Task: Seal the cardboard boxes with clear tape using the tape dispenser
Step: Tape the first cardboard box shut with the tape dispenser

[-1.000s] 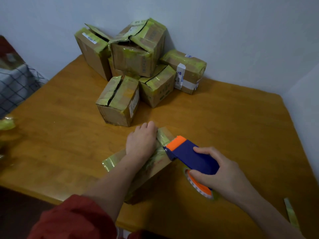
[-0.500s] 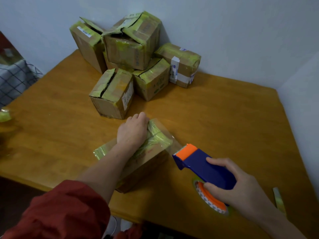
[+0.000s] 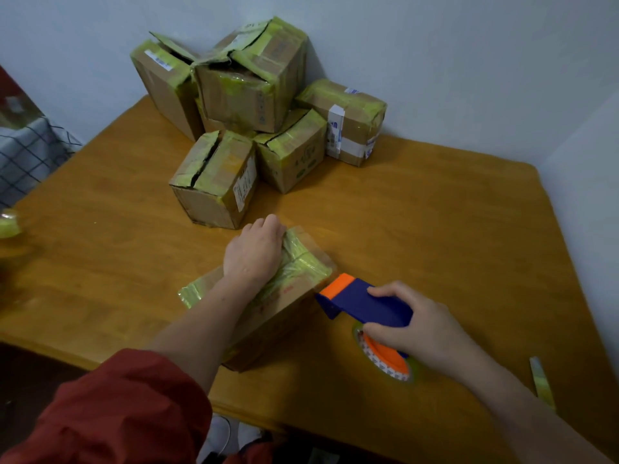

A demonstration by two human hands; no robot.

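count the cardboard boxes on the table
7: near box under the left hand; six piled by the wall: front-left box, front-middle box, right box, back-left box, top box, and a mostly hidden box beneath it. More may hide behind.
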